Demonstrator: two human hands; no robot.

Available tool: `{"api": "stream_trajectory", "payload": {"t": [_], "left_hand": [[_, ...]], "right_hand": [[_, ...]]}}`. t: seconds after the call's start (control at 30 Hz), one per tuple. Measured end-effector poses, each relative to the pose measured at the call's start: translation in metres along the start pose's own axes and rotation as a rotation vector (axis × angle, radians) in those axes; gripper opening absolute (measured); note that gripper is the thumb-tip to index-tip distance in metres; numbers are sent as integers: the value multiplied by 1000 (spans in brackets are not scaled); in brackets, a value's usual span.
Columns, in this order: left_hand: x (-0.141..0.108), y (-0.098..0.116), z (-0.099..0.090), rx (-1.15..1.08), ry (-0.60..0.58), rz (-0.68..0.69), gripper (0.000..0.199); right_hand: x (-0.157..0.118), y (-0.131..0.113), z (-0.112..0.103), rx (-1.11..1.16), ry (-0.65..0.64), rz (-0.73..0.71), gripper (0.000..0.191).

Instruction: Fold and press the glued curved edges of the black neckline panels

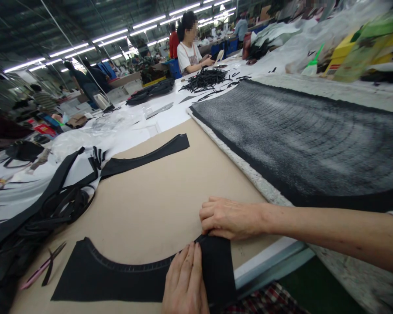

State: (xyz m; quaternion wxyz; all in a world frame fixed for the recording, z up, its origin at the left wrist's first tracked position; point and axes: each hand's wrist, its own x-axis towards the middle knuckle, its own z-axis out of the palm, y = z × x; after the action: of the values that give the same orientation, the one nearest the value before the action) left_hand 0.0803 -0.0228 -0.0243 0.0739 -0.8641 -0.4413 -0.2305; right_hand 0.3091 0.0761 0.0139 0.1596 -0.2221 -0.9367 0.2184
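A curved black fabric piece (131,283) lies on the tan board (144,209) right in front of me, with short pale marks along its folded inner edge. My left hand (185,279) rests flat on its right part, fingers stretched out and close together. Just beyond, my right hand (227,218) has its fingers curled down onto the curved edge, pinching the fabric there; the fingertips are partly hidden. A similar black piece (150,157) lies farther back on the board, touched by neither hand.
To the right lies a large black sheet (298,135) with a whitish coating, on a pale speckled board. Black strips (62,209) heap up at left, near a pink-handled tool (41,270). More strips (206,79) pile up at the back, before a seated person (188,54).
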Motion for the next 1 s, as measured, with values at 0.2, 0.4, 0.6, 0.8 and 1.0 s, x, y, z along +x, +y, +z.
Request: {"api": "stream_trajectory", "payload": {"t": [0.2,0.4,0.6,0.8,1.0], "left_hand": [[30,-7,-8,-80,-40,-50,40],[36,-2,2,-59,-119,8,33],[29,4,2,50,-145,40,36],[31,-2,-2,189,-170,235,41],[32,0,-1,118,-139,188,44]], "right_hand": [[-2,0,2,-48,13,2,4],[-4,-1,1,-48,11,0,6],[-8,1,0,-69,14,12,5],[-13,5,2,-116,40,-18,7],[-16,3,5,-138,54,-31,10]]}}
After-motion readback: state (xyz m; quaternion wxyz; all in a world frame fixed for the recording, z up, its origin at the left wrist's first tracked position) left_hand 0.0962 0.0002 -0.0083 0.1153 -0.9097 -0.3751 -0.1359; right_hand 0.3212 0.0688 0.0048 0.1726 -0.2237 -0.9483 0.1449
